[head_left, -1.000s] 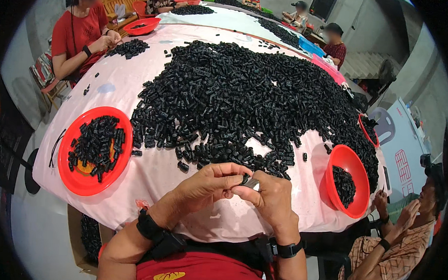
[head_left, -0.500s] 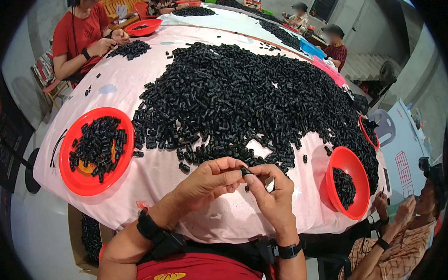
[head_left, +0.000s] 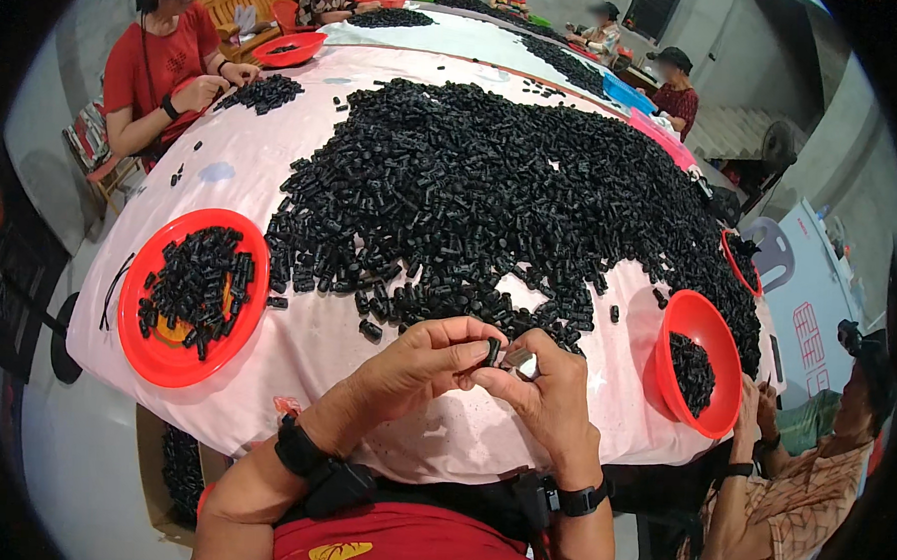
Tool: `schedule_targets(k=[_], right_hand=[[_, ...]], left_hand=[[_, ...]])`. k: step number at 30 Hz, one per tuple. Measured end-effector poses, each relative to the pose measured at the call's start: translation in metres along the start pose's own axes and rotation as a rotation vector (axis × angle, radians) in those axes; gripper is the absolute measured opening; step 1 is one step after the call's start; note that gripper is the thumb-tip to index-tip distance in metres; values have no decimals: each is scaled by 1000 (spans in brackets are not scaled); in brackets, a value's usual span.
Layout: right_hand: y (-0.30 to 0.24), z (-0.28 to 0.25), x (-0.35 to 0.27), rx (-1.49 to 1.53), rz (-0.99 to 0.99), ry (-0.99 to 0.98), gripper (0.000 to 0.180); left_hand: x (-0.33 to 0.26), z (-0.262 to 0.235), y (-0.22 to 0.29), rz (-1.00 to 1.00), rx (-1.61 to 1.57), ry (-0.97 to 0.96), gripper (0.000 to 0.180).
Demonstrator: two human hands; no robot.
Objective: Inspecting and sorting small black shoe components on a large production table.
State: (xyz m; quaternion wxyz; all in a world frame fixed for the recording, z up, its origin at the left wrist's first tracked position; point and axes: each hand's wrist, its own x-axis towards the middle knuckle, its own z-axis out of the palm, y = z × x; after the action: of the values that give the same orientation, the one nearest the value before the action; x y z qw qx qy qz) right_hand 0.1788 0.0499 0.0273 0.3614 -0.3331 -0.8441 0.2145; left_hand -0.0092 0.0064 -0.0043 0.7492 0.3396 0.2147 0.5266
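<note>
A small black cylindrical piece [head_left: 491, 353] is pinched between the thumb and fingers of my left hand [head_left: 420, 369]. Close against it, my right hand [head_left: 551, 397] grips a small shiny metal blade [head_left: 528, 367], mostly covered by the fingers. Both hands are over the near side of the table, just in front of a large heap of similar black pieces [head_left: 462, 191].
On my left a red plate [head_left: 132, 311] carries more black pieces. A deep red bowl [head_left: 712, 327] with pieces stands at right. Pink cloth [head_left: 619, 398] covers the table. A person in patterned clothing [head_left: 789, 505] sits close on my right; another in red [head_left: 142, 71] works at far left.
My right hand has drawn slightly right, away from the black piece, and the metal blade shows more. The left hand has turned the piece more upright. The neighbour's hands at right have shifted.
</note>
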Motion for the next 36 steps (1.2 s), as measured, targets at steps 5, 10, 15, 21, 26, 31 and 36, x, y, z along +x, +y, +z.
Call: schedule_targets(k=[5, 10, 15, 21, 26, 31, 36], right_hand=[[-1, 1, 1, -14, 11, 2, 49], [0, 2, 2, -73, -39, 33, 51], [0, 2, 1, -135, -51, 18, 53], [4, 4, 0, -175, -46, 5, 55], [5, 4, 0, -162, -48, -8, 54], [3, 4, 1, -131, -50, 10, 54], [5, 4, 1, -191, -61, 4, 55]], left_hand=[[0, 6, 3, -41, -4, -14, 33], [0, 4, 1, -38, 0, -17, 35], [0, 6, 2, -40, 9, -19, 35], [2, 2, -2, -36, 25, -12, 34], [0, 1, -2, -43, 40, 2, 33], [1, 1, -3, -39, 18, 1, 32], [1, 1, -3, -36, 36, 1, 32]])
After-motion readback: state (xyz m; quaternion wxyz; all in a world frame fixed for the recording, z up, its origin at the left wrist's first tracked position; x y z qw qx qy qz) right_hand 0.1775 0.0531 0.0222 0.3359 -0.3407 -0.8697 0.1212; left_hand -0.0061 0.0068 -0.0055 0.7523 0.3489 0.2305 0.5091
